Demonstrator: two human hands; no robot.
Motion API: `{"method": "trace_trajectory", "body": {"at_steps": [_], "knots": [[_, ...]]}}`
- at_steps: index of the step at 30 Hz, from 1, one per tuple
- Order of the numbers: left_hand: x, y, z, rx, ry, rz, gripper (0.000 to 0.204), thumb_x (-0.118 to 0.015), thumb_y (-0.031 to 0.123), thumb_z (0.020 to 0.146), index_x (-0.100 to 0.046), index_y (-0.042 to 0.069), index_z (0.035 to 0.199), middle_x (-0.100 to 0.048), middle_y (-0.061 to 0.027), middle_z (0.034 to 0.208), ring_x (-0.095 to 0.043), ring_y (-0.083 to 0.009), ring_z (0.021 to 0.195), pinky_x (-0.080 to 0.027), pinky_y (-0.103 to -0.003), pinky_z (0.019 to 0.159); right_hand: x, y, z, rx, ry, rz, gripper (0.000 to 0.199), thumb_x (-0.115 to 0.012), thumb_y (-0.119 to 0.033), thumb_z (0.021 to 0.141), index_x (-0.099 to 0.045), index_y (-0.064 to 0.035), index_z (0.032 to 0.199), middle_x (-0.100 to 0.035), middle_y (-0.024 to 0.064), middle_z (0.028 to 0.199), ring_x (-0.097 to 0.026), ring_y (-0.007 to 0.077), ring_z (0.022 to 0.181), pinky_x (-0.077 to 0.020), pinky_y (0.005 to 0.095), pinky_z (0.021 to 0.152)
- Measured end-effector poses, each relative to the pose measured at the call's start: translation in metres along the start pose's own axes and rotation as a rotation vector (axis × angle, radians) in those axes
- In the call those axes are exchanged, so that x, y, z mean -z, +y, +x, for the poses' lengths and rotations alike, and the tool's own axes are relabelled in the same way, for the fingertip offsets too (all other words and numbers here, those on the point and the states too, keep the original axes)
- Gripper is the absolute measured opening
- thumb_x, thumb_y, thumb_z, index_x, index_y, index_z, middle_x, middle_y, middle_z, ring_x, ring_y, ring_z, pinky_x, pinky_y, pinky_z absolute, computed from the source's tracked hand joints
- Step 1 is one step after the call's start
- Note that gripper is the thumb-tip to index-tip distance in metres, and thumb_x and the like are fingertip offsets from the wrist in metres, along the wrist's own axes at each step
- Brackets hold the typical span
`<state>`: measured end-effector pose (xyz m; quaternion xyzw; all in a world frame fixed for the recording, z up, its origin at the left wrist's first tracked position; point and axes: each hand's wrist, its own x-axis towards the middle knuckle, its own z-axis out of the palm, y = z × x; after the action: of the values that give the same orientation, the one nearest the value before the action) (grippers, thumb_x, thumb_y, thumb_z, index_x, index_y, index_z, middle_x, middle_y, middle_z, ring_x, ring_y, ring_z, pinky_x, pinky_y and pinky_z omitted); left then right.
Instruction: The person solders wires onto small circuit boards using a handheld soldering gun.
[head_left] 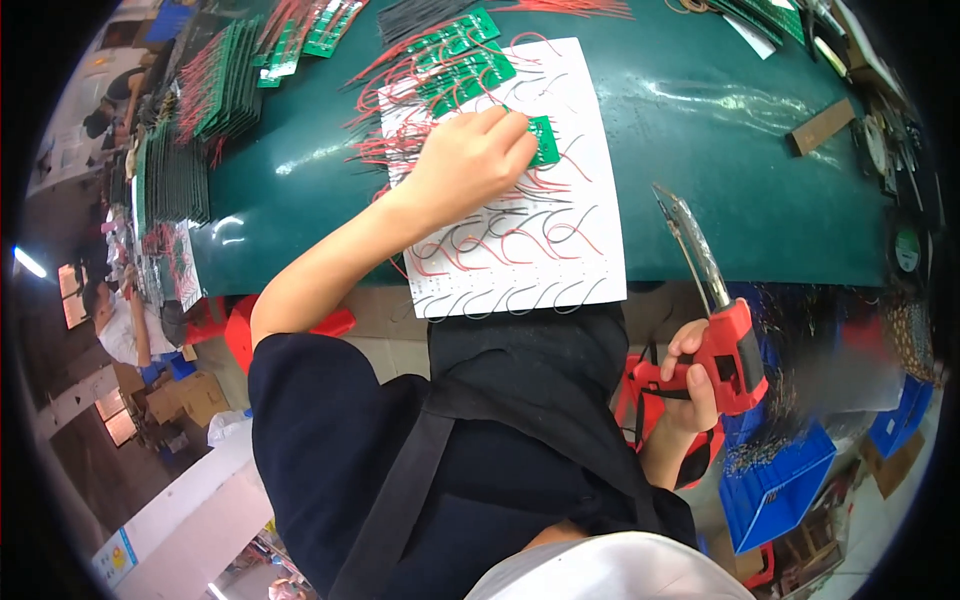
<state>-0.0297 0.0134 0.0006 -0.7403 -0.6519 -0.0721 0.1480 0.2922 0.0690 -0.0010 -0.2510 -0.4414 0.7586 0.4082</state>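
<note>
The person's left hand [478, 155] was curled palm-down, fingers bunched low; whether they pinched anything could not be told, as the knuckles hid the tips. Just right of those fingers, a small green circuit board [543, 141] showed from beneath them, lying on a white sheet [603, 205]. Nearer the body than this hand, curved red and black wires [480, 245] ran in rows across the sheet. Just beyond the hand lay more wired green boards [470, 78].

Well to its right and nearer the body, the right hand [695, 392] was wrapped around a red-and-black tool [735, 360], its long metal tip pointing away, clear of the board. Under the sheet spread a dark green counter [700, 150]; stacked boards [225, 80] stood far to the hand's left.

The step seemed to be positioning or steadying the board among its wires. The next move would likely call for keeping it still and bringing the tool's tip over carefully.
</note>
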Motion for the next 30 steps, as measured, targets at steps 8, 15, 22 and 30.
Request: {"method": "trace_trajectory", "body": {"at_steps": [8,15,22,30], "knots": [[0.006,0.000,0.002,-0.041,0.114,0.096,0.009,-0.057,0.011,0.067,-0.048,0.009,0.068,-0.048,-0.0018,0.064,-0.053,-0.0154,0.059,-0.044,-0.027,0.051,-0.002,-0.007,0.005,-0.045,-0.038,-0.069,0.036,-0.055,-0.015,0.076,-0.045,0.0099,0.100,-0.047,0.0166,0.086,-0.048,0.0167,0.071,-0.0427,0.0211,0.049],[0.048,0.005,-0.002,0.700,-0.377,-1.193,0.015,-0.055,0.010,0.085,-0.061,0.000,0.094,-0.065,-0.0088,0.081,-0.063,-0.0135,0.069,-0.050,-0.026,0.066,0.003,-0.005,0.001,-0.035,-0.068,-0.049,0.044,-0.055,-0.014,0.076,-0.043,0.0115,0.110,-0.047,0.0164,0.087,-0.048,0.0178,0.073,-0.0436,0.0216,0.049],[0.057,0.020,-0.026,0.477,-0.095,-0.996,0.019,-0.063,0.000,0.080,-0.066,0.002,0.098,-0.066,-0.0079,0.087,-0.062,-0.0137,0.074,-0.050,-0.026,0.068,0.004,-0.004,0.000,-0.118,-0.086,0.005,0.078,-0.055,-0.013,0.078,-0.015,0.0068,0.141,-0.048,0.0164,0.091,-0.048,0.0197,0.077,-0.0440,0.0224,0.048],[0.036,0.037,-0.019,0.326,-0.014,-0.845,0.016,-0.069,0.003,0.072,-0.066,0.007,0.087,-0.056,-0.0035,0.078,-0.057,-0.0170,0.074,-0.048,-0.029,0.064,-0.007,-0.004,-0.021,-0.264,0.025,-0.112,0.079,-0.059,-0.018,0.075,-0.019,0.0093,0.137,-0.053,0.0181,0.089,-0.053,0.0199,0.067,-0.0474,0.0255,0.052]]}}
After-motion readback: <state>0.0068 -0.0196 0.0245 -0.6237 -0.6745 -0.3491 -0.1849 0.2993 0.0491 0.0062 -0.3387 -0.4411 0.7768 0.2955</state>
